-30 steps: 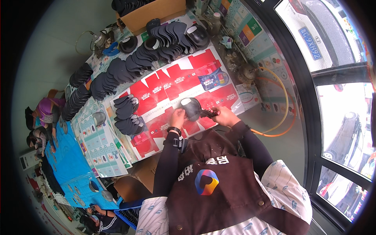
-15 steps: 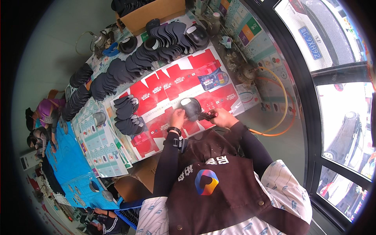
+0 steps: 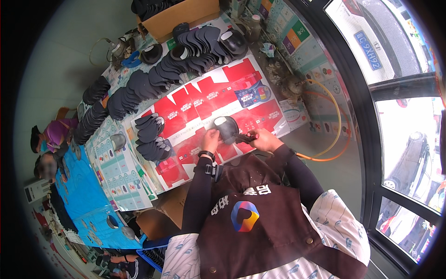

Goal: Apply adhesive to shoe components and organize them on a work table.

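Left grip (image 3: 212, 141): we pinch the black moulded cup's (image 3: 228, 131) edge, seemingly steadying it | right grip (image 3: 265, 140): closed around black-and-red hand tool (image 3: 244, 137), beside cup | cup: above red printed sheet (image 3: 223, 104)

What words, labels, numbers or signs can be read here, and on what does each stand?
Wording omitted.
Apron: large white characters, readable.
Red sheet: white characters; smallest ones too small.
Car plate: white on blue, readable.
Shirt: small blue logos.
Wall: mostly too small to read.
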Available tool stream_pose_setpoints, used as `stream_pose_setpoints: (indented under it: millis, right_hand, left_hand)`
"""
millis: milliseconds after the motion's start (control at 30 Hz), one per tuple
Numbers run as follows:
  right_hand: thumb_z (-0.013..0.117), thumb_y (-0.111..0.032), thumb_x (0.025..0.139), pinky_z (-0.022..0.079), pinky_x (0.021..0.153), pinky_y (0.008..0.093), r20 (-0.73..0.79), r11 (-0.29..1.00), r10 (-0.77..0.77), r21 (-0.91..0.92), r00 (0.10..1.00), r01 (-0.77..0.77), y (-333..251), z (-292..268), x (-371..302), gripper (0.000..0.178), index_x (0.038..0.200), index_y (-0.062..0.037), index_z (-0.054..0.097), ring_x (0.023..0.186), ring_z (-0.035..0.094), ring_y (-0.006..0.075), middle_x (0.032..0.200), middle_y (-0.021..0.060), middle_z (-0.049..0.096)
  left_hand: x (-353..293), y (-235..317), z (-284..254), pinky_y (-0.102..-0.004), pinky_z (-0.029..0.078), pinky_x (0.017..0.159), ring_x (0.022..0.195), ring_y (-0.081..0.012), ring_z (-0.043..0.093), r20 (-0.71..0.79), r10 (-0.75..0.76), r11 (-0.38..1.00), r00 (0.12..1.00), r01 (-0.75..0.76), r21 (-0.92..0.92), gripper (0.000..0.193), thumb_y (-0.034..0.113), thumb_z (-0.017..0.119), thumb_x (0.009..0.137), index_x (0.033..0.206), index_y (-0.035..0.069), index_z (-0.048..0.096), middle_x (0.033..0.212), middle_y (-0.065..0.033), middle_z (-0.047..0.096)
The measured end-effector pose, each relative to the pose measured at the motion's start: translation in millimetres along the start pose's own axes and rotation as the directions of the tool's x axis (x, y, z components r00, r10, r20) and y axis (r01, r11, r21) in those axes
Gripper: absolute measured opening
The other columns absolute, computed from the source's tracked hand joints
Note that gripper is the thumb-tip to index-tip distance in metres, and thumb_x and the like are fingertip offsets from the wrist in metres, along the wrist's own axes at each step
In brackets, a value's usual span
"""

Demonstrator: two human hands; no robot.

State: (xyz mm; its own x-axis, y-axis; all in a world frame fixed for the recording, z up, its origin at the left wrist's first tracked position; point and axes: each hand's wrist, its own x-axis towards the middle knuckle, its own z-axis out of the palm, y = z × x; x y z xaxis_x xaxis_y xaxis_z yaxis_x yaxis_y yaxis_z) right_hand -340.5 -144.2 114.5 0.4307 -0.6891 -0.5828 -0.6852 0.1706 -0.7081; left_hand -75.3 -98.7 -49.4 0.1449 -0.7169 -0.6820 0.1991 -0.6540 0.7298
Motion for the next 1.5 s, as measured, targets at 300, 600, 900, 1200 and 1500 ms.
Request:
stream_pose_setpoints:
  millis: [300,600,900,1200,1500]
  right_hand:
    - [0.066,-0.022,0.083,0.052,0.087,0.0465,-0.021,1.000,-0.001,0.016,1.000,0.001,6,-2,-3,0.036,0.114,-0.0049,0.072,0.101,0.067,0.0436,0.102,0.0262,0.070]
    - [0.066,-0.024,0.083,0.053,0.085,0.0478,-0.037,1.000,-0.016,-0.014,0.999,0.015,11,-2,-1,0.034,0.110,-0.0038,0.072,0.099,0.066,0.0445,0.099,0.0262,0.070]
    - [0.066,-0.023,0.083,0.053,0.084,0.0494,-0.047,1.000,-0.028,-0.016,0.999,0.027,6,-3,-2,0.032,0.107,-0.0024,0.072,0.098,0.066,0.0456,0.098,0.0272,0.070]
    - [0.067,-0.023,0.082,0.053,0.085,0.0487,-0.060,0.999,-0.029,-0.035,0.998,0.027,6,-4,-2,0.035,0.109,-0.0021,0.072,0.098,0.066,0.0457,0.099,0.0274,0.070]
    - [0.066,-0.022,0.081,0.053,0.086,0.0486,-0.070,0.999,-0.033,-0.021,0.997,0.032,6,-4,-2,0.036,0.111,-0.0023,0.072,0.098,0.066,0.0457,0.099,0.0274,0.070]
  left_hand:
    - [1,0,0,-0.0367,0.064,0.077,0.099,-0.0268,0.071,0.004,0.002,1.000,1.000,-0.002,-0.001,0.040,0.021,0.063,0.103,0.131,-0.006,0.054,0.119,-0.0181,0.067]
    - [0,0,0,-0.0364,0.063,0.079,0.100,-0.0268,0.071,-0.012,0.008,0.999,1.000,-0.007,0.033,0.041,0.022,0.063,0.102,0.132,-0.005,0.054,0.120,-0.0181,0.067]
    - [-2,3,1,-0.0357,0.063,0.078,0.099,-0.0261,0.072,-0.012,0.004,0.999,1.000,-0.003,0.039,0.041,0.022,0.063,0.102,0.132,-0.005,0.055,0.120,-0.0181,0.068]
    - [0,0,1,-0.0361,0.062,0.078,0.094,-0.0253,0.070,-0.015,0.012,1.000,1.000,-0.012,0.016,0.042,0.021,0.064,0.102,0.133,-0.005,0.054,0.116,-0.0165,0.067]
    - [4,-3,-1,-0.0357,0.061,0.076,0.090,-0.0241,0.070,-0.002,0.027,1.000,1.000,-0.026,0.017,0.043,0.021,0.064,0.102,0.134,-0.005,0.053,0.112,-0.0148,0.068]
